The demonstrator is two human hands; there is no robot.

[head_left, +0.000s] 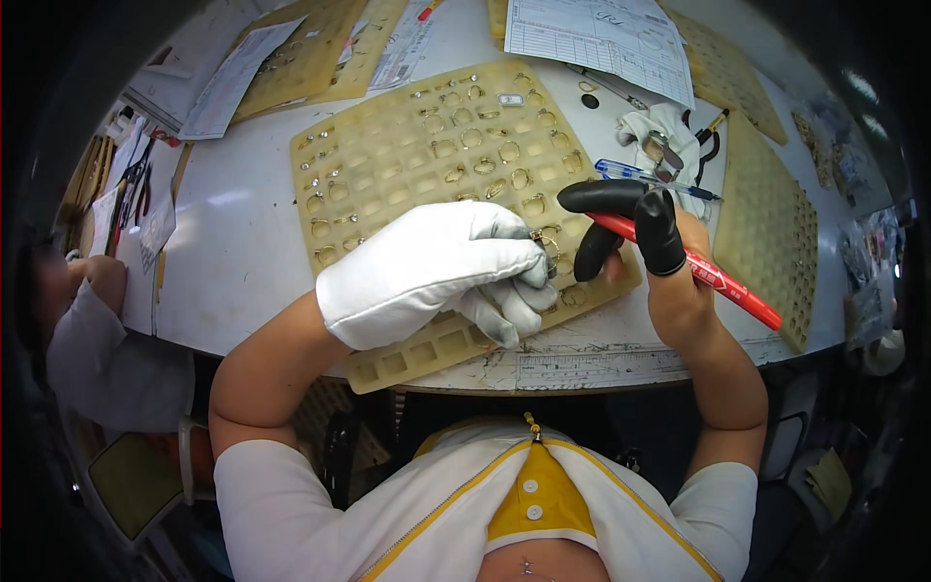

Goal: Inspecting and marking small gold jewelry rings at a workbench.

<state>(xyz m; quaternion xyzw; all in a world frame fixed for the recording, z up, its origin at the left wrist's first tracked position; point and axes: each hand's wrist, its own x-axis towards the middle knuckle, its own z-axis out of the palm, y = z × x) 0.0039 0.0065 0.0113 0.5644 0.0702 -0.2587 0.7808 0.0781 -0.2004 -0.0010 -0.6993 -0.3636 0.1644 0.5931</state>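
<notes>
My left hand [434, 264], in a white glove, pinches a small gold ring [550, 241] between thumb and fingertips. Its glove tips look grey with dirt. Black covers sleeve some fingers of my right hand [656, 231], which grips a red marker pen [739, 289] slanting down to the right. The pen's upper end lies among the covered fingers, close to the ring; whether they touch I cannot tell. Under both hands spreads a tan compartment tray [407, 365], with many gold rings standing in its cells and a small tag near its far edge.
Right of the tray lie a blue pen [621, 170], a crumpled white cloth [669, 131] and another compartment tray [752, 218]. Papers [596, 44] rest on trays at the back. A printed ruler [621, 367] runs along the front edge. At far left sits another person [107, 359].
</notes>
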